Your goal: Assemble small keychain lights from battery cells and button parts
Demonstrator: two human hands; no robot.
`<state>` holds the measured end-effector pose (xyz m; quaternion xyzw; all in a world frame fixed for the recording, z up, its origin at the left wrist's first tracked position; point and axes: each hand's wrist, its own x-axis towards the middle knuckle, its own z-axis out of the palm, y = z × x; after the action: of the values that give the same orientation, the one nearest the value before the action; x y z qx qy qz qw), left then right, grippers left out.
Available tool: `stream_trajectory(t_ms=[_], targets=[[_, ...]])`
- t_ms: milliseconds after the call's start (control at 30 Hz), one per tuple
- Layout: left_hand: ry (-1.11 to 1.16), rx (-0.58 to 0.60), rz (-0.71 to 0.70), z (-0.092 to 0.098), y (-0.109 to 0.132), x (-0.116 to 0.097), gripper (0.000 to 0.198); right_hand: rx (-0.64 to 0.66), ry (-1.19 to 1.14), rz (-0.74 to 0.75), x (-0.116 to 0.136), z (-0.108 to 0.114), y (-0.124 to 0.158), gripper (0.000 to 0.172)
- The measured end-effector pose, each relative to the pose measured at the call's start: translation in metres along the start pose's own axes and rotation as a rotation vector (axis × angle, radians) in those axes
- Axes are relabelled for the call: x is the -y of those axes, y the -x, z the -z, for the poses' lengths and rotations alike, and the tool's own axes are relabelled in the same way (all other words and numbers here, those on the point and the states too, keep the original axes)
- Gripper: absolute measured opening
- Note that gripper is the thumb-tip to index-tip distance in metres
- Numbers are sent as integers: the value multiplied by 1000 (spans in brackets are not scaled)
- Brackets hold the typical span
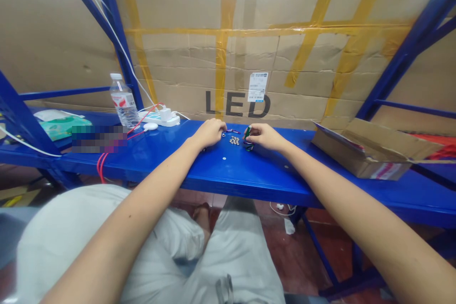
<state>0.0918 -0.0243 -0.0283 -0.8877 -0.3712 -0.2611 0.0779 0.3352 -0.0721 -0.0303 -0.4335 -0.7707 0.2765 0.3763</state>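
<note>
My left hand (213,133) rests on the blue shelf top with its fingers curled down. What those fingers hold, if anything, is hidden. Just right of its fingertips lies a thin, shiny purple-blue piece (233,131), too small to name. Between the two hands sits a cluster of several small metallic pieces (234,140), silvery and brownish. My right hand (262,137) is closed in a pinch on a small dark green shiny piece (248,130). Below those fingers, more dark green shiny pieces (248,147) lie on the surface.
A large taped cardboard box (178,66) marked LED stands behind the blue shelf (249,175). At left are a water bottle (124,104), a white power strip (160,118), a red cable (101,166) and a tissue pack (64,126). An open carton (366,152) stands at right.
</note>
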Motion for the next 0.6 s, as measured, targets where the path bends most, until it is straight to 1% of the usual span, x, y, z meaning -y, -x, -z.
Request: stream_trajectory(t_ms=[67,133,267,433,600], targets=[[-59,50,25,-2,1,3,37,14,10,-7,1,0,1,17],[-97,110,20,-4,1,3,40,60,22,-1,4,-1,2,16],[-125,209,4,-10,-1,0,34,153,99,3,11,-4,5,18],[-5,232,28,-15,-1,5,21,183,186,15,14,-5,6,21],[9,255,53,-17,-2,13,29,194,215,16,14,-5,6,24]])
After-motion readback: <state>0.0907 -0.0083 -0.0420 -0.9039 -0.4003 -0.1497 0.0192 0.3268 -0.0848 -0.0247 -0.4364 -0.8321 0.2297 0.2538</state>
